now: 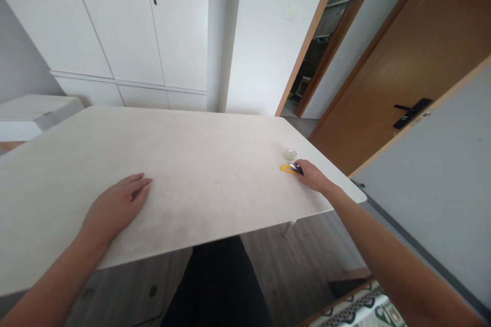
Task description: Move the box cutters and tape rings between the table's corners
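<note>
Yellow cutter (288, 168) is pinched by the right hand (312, 176) near the table (215, 163) edge, left hand (117, 207) laid flat; could easily get knocked off.

Table: a big pale table (215, 163) with a flat, smooth top. It has a few faint smudges on it.
Near right corner: a small yellow cutter (288, 168) lies flat on the top.
Beside the cutter: a little clear roll of tape (290, 153) sits just behind it, close but not touching.
Left hand (117, 207): lies flat on the top, palm down, fingers straight.
Right hand (312, 176): rests on the top near the edge, fingertips touching the cutter's dark end.
</note>
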Demonstrator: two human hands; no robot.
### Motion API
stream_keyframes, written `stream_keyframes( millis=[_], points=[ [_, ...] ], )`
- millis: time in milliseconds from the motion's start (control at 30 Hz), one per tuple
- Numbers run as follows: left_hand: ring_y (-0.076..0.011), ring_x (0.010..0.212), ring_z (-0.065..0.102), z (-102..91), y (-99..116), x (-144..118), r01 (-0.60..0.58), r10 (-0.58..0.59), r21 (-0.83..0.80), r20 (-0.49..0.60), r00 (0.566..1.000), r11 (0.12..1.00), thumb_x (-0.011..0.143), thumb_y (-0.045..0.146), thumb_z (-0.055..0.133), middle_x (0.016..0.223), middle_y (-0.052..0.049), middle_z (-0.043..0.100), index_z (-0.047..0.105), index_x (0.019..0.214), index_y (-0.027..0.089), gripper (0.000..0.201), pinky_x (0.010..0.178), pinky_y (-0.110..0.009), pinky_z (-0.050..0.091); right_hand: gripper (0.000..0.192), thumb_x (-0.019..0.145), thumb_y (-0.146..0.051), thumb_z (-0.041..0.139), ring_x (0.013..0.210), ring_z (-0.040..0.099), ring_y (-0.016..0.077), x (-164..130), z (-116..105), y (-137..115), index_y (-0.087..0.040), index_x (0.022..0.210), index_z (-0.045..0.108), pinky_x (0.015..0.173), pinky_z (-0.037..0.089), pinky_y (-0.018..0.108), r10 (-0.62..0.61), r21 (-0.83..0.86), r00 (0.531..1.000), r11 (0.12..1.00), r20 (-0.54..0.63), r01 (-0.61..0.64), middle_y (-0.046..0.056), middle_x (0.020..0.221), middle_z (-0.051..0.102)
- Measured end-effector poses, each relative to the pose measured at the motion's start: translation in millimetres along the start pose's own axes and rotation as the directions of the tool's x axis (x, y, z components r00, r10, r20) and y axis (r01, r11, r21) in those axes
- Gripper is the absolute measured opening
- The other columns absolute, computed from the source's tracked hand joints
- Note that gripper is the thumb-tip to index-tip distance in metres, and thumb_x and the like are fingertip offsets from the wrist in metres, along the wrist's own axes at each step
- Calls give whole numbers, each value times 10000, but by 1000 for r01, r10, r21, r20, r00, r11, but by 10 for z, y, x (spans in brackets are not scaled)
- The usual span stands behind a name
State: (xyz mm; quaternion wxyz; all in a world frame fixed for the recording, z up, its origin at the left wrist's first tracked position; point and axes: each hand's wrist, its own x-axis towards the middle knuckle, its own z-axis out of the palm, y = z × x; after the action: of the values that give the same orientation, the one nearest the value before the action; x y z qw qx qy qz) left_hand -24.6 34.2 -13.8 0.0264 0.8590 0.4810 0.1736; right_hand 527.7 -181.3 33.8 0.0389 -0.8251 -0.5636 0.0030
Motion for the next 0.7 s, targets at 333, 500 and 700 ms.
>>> stream_keyframes(
  millis=[333,500,700],
  points=[
    [-278,1265,585,-10,33,0,6,-7,-49,-17,1000,999,936,493,279,1336,-102,655,727,1161,175,594,1105,-439,430,494,853,-457,653,939,626,244,358,-50,-193,-175,1252,587,773,473,314,442,149,855,897,-272,-417,163,1173,610],
    [-269,1256,594,29,11,4,-3,1,-59,-46,999,998,938,483,297,1319,-109,665,738,1154,169,583,1104,-399,435,602,804,-432,701,881,654,224,753,-217,-234,-195,1335,543,681,449,285,445,66,893,895,-64,-441,132,1142,666],
    [-267,1208,626,-1,82,-2,-19,14,-54,-107,994,998,947,401,333,1272,-109,691,756,1108,184,502,1074,-414,465,318,795,-324,685,825,645,225,1050,-213,-366,-177,1071,625,596,386,284,312,-149,947,943,72,-299,107,971,697]
  ],
)
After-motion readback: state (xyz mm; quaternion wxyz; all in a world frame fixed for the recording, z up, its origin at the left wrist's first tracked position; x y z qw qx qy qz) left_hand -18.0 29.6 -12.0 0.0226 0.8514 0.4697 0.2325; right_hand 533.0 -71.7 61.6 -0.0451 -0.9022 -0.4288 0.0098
